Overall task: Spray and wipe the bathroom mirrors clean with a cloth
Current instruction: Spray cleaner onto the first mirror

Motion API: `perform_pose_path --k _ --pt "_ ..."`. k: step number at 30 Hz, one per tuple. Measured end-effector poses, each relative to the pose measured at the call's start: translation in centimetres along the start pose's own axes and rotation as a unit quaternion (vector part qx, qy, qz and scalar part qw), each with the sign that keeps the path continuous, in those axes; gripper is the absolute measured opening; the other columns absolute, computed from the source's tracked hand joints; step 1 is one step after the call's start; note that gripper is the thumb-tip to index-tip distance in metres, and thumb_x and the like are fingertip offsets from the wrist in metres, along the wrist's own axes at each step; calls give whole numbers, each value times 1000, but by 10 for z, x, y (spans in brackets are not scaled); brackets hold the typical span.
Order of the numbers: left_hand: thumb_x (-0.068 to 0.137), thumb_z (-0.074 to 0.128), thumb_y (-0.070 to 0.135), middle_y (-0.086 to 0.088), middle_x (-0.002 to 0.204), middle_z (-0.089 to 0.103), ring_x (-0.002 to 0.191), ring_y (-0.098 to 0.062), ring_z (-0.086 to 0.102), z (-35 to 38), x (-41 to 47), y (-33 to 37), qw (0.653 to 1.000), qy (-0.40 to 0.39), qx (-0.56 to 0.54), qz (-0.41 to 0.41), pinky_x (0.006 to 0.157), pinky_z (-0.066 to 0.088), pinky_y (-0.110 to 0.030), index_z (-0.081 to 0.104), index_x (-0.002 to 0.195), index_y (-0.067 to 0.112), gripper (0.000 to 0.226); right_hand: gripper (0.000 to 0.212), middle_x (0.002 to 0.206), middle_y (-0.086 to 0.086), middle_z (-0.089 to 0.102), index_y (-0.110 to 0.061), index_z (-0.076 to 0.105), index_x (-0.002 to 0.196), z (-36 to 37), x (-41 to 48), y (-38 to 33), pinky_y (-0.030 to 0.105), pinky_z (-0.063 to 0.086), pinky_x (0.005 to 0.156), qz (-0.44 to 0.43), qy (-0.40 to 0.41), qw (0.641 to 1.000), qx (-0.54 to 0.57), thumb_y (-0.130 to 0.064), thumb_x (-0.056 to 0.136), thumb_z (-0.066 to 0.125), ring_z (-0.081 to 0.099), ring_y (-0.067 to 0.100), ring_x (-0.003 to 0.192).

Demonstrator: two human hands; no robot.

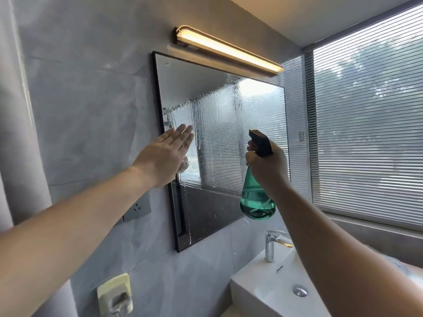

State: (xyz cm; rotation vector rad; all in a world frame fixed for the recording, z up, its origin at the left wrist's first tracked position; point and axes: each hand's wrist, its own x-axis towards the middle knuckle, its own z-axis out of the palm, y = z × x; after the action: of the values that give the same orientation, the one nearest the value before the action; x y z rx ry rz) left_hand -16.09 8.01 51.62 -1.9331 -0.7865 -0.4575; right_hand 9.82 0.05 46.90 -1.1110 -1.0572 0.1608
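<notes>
left hand [168, 152] flat, pressing cloth [185, 165] on wet mirror [229, 124]; right hand [269, 164] grips spray bottle [257, 202].

mirror [229, 133] 1 | spray bottle [256, 200] 1 | cloth [185, 164] 1 | lamp [229, 51] 1 | tap [271, 245] 1 | basin [263, 284] 1 | socket [137, 209] 1

Wall: grey tiles [91, 106] — power socket [137, 210] low down
Light: bar lamp [229, 51], lit
Window: slatted blinds [366, 124]
Basin: white washbasin [258, 273] — chrome faucet [270, 248]
</notes>
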Motion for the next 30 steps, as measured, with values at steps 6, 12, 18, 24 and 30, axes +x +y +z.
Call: perform_pose_path --k 6,12,18,24,30 --pt "94 33 23 -16 169 5 158 -29 4 2 -6 10 1000 8 -11 -11 127 0 -38 16 160 -1 72 19 88 -6 74 -21 71 102 8 -19 2 44 58 80 -23 -14 998 -54 -20 83 66 67 22 83" --pt "93 15 31 -14 170 0 158 -26 -1 -2 -9 14 1000 6 -25 -17 129 2 -40 11 160 1 74 18 89 -8 73 -26 69 101 16 -29 8 42 58 81 -18 -23 999 -41 -23 84 66 67 18 85" --pt "95 13 31 -14 169 -6 158 -27 -5 -2 -15 15 1000 -8 -10 -19 129 3 -41 6 160 1 72 4 70 -6 67 -21 66 87 19 -37 13 47 58 72 -23 -33 999 -31 -21 83 65 64 21 70" --pt "100 22 29 -14 169 -6 158 -26 -6 -4 -21 14 999 -20 -11 -29 129 0 -40 5 161 1 69 7 67 -5 65 -21 66 86 20 -49 15 50 57 72 -21 -51 998 -6 -25 80 65 62 24 68" --pt "104 38 27 -13 169 -8 158 -26 -6 -4 -27 11 999 -35 -5 -37 130 3 -41 4 161 1 71 24 69 -12 70 -36 73 91 23 -66 21 37 50 62 8 -111 992 55 -21 75 63 57 12 58"
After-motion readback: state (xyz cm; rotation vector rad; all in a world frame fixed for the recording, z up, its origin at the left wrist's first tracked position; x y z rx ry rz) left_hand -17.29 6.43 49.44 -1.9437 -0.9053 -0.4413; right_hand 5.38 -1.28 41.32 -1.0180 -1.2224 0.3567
